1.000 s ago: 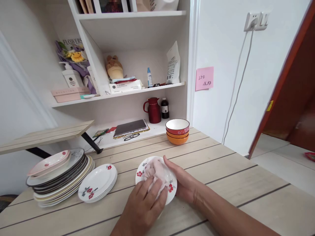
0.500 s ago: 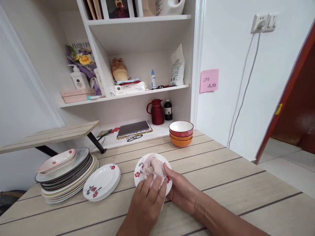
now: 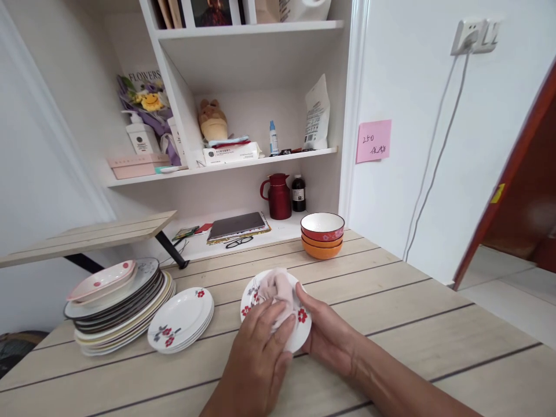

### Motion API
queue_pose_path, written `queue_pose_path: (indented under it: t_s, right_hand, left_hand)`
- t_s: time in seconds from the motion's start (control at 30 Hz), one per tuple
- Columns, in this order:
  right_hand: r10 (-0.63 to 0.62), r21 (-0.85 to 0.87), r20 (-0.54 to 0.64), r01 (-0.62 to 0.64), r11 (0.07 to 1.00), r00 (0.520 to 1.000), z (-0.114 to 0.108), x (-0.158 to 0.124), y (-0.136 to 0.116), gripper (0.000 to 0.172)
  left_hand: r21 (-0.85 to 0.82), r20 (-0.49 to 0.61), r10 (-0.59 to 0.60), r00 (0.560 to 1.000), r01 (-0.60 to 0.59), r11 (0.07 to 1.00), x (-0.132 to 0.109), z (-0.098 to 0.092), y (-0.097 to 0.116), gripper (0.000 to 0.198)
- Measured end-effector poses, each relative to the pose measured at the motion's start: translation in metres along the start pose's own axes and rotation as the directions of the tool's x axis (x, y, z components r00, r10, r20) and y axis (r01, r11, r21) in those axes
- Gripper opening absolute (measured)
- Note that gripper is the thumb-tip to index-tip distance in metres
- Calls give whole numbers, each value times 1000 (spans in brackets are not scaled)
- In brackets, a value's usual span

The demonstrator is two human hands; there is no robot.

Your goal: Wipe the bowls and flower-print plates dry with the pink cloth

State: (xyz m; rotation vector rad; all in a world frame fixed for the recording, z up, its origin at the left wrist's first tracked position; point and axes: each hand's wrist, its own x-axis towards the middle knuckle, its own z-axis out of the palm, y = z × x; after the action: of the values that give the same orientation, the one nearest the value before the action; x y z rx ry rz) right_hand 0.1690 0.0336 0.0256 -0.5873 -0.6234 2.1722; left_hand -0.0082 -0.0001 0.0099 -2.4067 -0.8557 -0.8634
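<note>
A small white plate with red flowers (image 3: 304, 331) is tilted just above the wooden table (image 3: 412, 313). A crumpled pale pink cloth (image 3: 278, 288) lies on the plate's face. My left hand (image 3: 259, 354) presses the cloth against the plate, fingers closed over it. My right hand (image 3: 330, 339) grips the plate's right edge, thumb on the rim.
To the left lie a short stack of matching flowered plates (image 3: 180, 318) and a taller stack of mixed plates (image 3: 115, 301). Stacked red and orange bowls (image 3: 322, 234) stand at the table's back edge. Behind them are shelves with a red jug (image 3: 278, 197). A brown door (image 3: 521, 191) stands at right.
My left hand has rubbed the cloth round the plate, and the cloth has shifted toward the plate's far side. The plate has tilted slightly in my right hand. The view has moved a little.
</note>
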Motion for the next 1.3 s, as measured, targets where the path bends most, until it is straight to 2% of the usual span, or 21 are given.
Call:
queue_pose_path:
  t_s: [0.13,0.3,0.53,0.63,0.83,0.97,1.1,1.17,1.3]
  right_hand:
    - [-4,66,87,-1,998,996,-1,1,2,55]
    - [-99,74,161,88,993,982,2,-1,3,54]
    - [-92,33,126,89,996,988,1,0,14,53]
    - [-93,55,119,86,995,989,3,2,16,53]
    - [-95,195,-2,93,976,996,6,7,9,57]
    - [-114,198,-8,114,974,993,-1,11,7,58]
    - [-122,176,49,112,978,991,-1,9,7,58]
    - [-129,157,39,122,980,991,1,7,9,53]
    - [-135,131,59,127,983,989,2,5,17,46]
  left_hand:
    - [-24,-15,-28,1000,27,999,1,12,-1,46]
    - [-10,-93,-97,991,96,995,-2,20,0,43]
    - [140,-219,-57,974,89,986,5,13,6,37]
    - [174,-194,-103,976,137,975,8,12,5,33]
    - [289,-193,-171,966,223,931,2,22,-10,35]
    - [238,-151,-159,976,191,952,-4,28,-12,35]
    - [156,-159,-47,986,72,985,0,27,-5,32]
    - [149,-178,-1,984,28,988,4,24,-2,32]
    - [190,-199,-17,980,55,980,9,19,-3,31]
